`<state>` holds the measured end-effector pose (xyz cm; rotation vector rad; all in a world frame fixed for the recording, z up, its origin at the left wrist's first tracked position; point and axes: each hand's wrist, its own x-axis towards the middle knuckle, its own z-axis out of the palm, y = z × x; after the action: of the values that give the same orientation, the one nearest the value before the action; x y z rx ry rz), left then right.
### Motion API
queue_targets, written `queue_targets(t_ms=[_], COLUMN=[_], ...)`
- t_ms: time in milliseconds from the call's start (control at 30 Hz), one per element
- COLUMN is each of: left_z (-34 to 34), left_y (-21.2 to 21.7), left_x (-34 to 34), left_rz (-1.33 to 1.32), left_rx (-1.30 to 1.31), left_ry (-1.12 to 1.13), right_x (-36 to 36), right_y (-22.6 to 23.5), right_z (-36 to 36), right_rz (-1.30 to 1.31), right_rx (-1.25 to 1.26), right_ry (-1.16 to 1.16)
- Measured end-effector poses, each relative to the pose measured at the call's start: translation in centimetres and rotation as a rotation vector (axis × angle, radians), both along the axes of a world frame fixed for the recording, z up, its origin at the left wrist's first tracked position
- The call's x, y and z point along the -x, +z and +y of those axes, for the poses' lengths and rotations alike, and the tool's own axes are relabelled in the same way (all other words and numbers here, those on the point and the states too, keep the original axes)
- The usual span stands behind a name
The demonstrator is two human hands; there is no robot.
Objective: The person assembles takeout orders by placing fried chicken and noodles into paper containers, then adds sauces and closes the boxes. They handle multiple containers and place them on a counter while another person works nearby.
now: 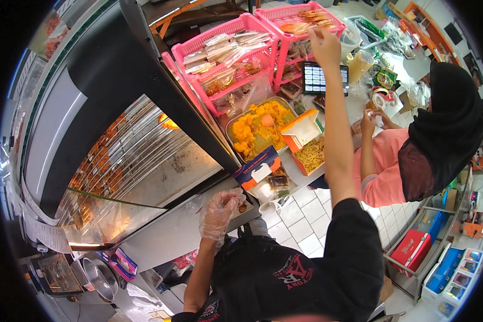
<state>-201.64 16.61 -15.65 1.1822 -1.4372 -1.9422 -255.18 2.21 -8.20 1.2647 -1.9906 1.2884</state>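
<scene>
My left hand (220, 216), in a clear plastic glove, hovers above the counter in front of the glass cabinet. Its fingers are curled in, and whatever they may hold is hidden. Brown food (243, 207) shows just beside it. Farther right stands an open blue-and-orange carton (258, 167) with dark sauce packets (278, 181). Bare and stretched far forward, my right hand (326, 47) is at the rim of the right pink basket (300, 37), fingers apart near flat brown packets (315, 19). Under that arm, an open orange carton (302, 131) holds yellow grains (311, 155).
A metal tray (288, 103) of yellow food lies behind the cartons. Stacked pink baskets (225, 35) hold wrapped packets, and a tablet (315, 79) stands beside them. The heated glass cabinet (145, 155) borders the left. A co-worker in pink (383, 172) works at the right.
</scene>
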Motion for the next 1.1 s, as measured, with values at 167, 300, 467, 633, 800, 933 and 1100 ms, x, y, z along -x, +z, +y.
queue_targets(t_ms=[167,300,467,633,800,933,1100], left_z=[0.6,1.1,1.7,2.3,1.6,1.2,1.6], left_y=[-0.5,-1.6,-2.2,-2.4,-2.8,-2.6,-2.6], left_x=[-2.4,-3.4,-4.6,-5.8,-6.9,-7.7,-9.9], left_rz=[0.015,0.023,-0.05,-0.01,-0.004,-0.023,0.17], left_rx=[-0.008,-0.039,-0.024,-0.104,-0.184,-0.193,-0.329], left_ry=[0.096,0.171,0.187,0.286,0.27,0.223,0.232], right_x=[5.6,7.4,8.1,3.0,-6.3,-8.5,-8.8], right_y=[4.7,3.2,4.2,4.0,-2.6,-10.0,-21.6], right_z=[-10.1,-12.6,-12.8,-0.2,20.2,28.1,26.6], right_rz=[-0.02,-0.123,0.011,-0.344,-0.516,-0.967,-0.494], right_rx=[-0.914,-0.965,-0.878,0.191,-0.168,-0.619,-0.57], right_ry=[-0.303,-0.308,-0.121,0.264,0.322,0.492,0.317])
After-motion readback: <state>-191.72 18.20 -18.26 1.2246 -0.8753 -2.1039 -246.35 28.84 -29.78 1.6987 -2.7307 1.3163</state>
